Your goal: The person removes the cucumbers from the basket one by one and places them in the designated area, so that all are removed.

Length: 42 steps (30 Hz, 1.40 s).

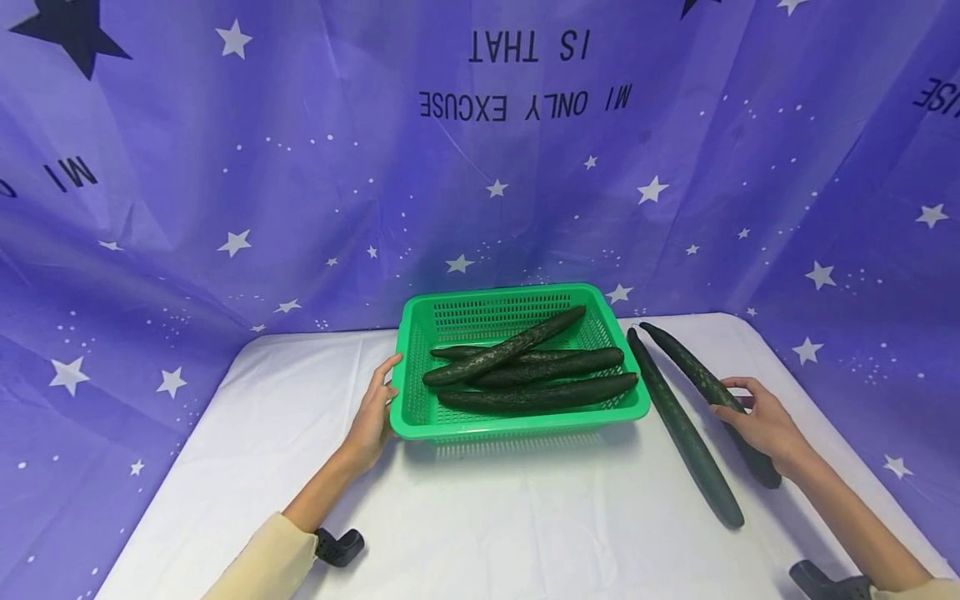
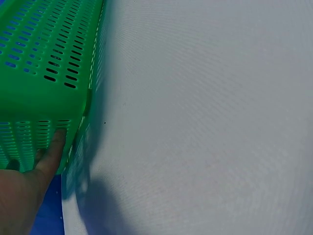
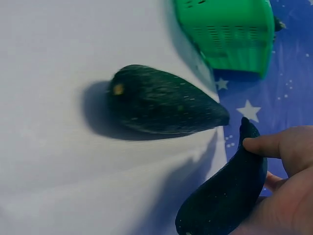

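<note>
A green plastic basket [image 1: 517,429] with slotted walls holds several long dark green cucumbers [image 1: 540,392], some crossing over others. My left hand [image 1: 369,421] touches the outside of its left end wall. In the left wrist view a straight digit of that hand [image 2: 24,196] lies against the slotted wall. To the right of the basket, my right hand [image 1: 761,423] grips a cucumber [image 1: 690,367] around its middle, thumb on one side and fingers on the other. Another cucumber [image 1: 686,429] lies on the table between that one and the basket.
A white cloth [image 1: 510,517] covers the table. Purple fabric with stars and lettering [image 1: 465,192] hangs behind it and along both sides. Dark devices [image 1: 341,548] sit at both wrists, by the light sleeves [image 1: 262,558].
</note>
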{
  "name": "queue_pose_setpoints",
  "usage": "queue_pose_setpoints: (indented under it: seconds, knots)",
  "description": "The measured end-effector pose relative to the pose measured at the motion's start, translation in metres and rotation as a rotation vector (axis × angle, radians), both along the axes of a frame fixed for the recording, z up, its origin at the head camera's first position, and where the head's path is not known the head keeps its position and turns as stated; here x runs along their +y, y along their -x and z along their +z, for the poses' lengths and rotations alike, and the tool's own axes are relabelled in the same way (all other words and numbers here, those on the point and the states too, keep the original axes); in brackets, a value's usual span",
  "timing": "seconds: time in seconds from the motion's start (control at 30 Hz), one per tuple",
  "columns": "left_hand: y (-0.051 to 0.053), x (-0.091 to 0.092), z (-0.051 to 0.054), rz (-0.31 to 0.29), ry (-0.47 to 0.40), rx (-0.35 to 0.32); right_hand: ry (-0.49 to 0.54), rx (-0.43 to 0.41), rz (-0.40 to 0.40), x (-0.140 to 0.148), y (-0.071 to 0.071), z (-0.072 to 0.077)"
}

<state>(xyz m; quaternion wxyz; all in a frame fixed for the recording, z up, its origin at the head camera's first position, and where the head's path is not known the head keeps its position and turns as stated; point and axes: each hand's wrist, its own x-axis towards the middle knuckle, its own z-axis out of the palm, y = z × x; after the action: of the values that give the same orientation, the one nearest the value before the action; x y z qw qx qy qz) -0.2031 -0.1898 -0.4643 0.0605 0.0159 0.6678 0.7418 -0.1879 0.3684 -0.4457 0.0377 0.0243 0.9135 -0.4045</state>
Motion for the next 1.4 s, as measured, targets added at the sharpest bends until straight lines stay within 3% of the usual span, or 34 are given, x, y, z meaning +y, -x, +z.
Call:
queue_pose_setpoints:
  seconds: [0.4, 0.87, 1.1, 1.4]
  knots:
    - [-0.001, 0.001, 0.001, 0.003, -0.008, 0.005, -0.009, -0.042, 0.009, 0.0, -0.005, -0.015]
    - [-0.001, 0.001, 0.0, 0.004, -0.007, 0.008, -0.003, -0.063, 0.037, -0.01, -0.004, -0.014]
    - [-0.002, 0.0, -0.002, -0.004, -0.02, 0.003, -0.059, -0.087, 0.032, -0.013, -0.003, -0.016]
    - [0.0, 0.0, -0.001, -0.006, -0.02, 0.012, -0.081, -0.108, 0.087, -0.009, -0.001, -0.014]
